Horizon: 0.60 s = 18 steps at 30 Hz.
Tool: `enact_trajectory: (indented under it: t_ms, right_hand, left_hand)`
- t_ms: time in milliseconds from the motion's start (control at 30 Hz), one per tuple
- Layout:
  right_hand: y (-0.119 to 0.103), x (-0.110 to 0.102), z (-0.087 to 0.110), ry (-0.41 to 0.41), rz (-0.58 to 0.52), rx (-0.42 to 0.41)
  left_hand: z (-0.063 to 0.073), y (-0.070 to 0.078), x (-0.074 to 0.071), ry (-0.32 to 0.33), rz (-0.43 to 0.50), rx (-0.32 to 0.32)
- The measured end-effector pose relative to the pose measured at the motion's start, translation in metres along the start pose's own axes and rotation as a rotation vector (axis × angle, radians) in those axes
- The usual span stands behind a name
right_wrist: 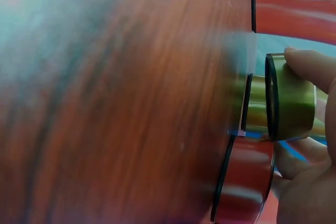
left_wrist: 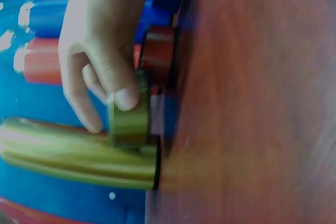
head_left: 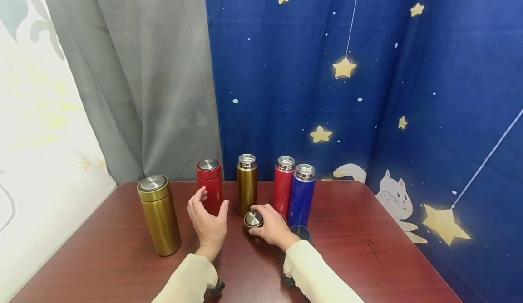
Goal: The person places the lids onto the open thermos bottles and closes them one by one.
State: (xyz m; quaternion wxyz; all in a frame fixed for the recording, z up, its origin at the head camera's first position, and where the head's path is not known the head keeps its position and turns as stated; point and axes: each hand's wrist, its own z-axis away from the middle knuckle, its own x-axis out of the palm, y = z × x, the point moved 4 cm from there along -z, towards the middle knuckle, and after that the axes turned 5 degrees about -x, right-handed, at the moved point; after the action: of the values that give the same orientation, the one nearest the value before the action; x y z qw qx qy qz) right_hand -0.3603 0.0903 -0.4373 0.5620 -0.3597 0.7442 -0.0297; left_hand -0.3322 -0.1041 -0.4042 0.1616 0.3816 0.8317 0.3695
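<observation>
The left forearm (head_left: 189, 276) and right forearm (head_left: 320, 276) reach forward, slanting inward toward each other, with pale sleeves (head_left: 305, 258) down to the wrists. The left hand (head_left: 209, 225) points upward, its fingers lightly bent and its thumb spread well away. The right hand (head_left: 275, 227) turns leftward, thumb and fingers curved into a pinching grip.

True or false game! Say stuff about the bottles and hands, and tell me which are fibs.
1. The right hand holds a round, shiny gold lid. True.
2. The tall, shiny blue bottle is open on top. True.
3. The left hand grips the blue bottle. False: it holds nothing.
4. Both tall, shiny red bottles are open on top. False: the left red bottle is capped.
5. The leftmost tall, shiny gold bottle is capped. True.
</observation>
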Motion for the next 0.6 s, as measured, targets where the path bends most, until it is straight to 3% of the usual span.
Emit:
enact_trajectory:
  t_ms: [167,400,600]
  right_hand:
    - [-0.002,-0.002,0.001,0.047,-0.028,-0.026]
    - [-0.005,-0.007,0.005,0.097,-0.081,-0.073]
    - [-0.003,-0.016,0.009,0.158,-0.117,-0.113]
  left_hand:
    - [0.009,0.001,0.009,-0.095,0.074,0.007]
    - [0.016,0.000,0.017,-0.200,0.082,0.051]
    - [0.016,-0.007,0.029,-0.387,0.105,-0.022]
